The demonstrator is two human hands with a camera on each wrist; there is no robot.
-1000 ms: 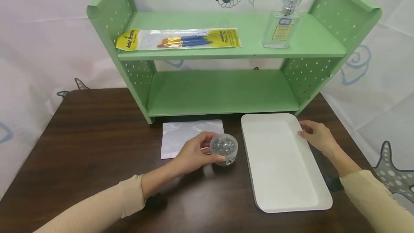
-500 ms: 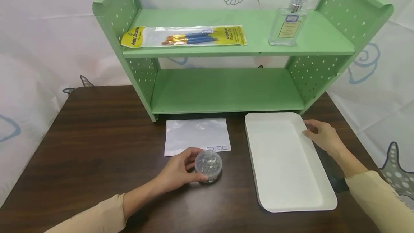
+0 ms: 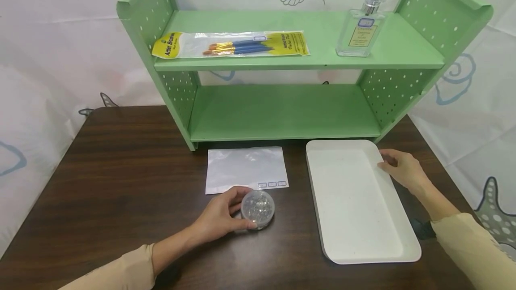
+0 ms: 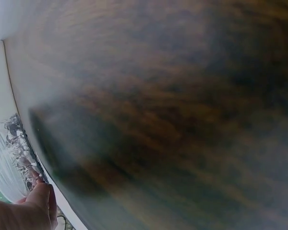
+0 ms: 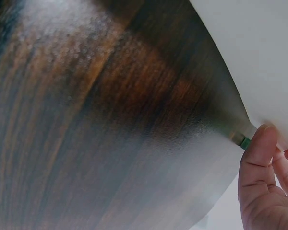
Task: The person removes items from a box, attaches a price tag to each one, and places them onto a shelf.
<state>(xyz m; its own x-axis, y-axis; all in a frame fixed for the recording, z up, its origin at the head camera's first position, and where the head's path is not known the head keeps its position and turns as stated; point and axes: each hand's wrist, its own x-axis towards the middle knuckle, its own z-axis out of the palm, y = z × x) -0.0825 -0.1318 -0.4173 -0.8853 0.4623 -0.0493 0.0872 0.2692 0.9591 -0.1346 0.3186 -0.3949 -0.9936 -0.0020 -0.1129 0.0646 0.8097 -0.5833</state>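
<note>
A round clear jar (image 3: pixel 258 208) of small silvery pieces sits on the dark wooden table, in front of a white plastic pouch (image 3: pixel 243 169). My left hand (image 3: pixel 221 214) grips it from the left side, thumb at the near side and fingers round the far side. In the left wrist view the jar (image 4: pixel 12 155) shows at the lower left edge, with part of the left hand (image 4: pixel 33 206) on it. Over on the right, my right hand (image 3: pixel 403 171) holds the outer rim of a white tray (image 3: pixel 359 205), thumb on its edge; the right wrist view shows that hand (image 5: pixel 264 187) at the tray's side.
Behind the tray and pouch stands a green two-tier shelf (image 3: pixel 282 113). Its upper tier bears a packet of artist brushes (image 3: pixel 230 45) on the left and a glass perfume bottle (image 3: pixel 360 35) on the right. A printed cloth (image 3: pixel 60 48) hangs behind.
My left hand has moved the jar left and nearer to me, away from the tray, uncovering the pouch's lower right corner. The right hand stays at the tray's rim. The head view shifted slightly.
</note>
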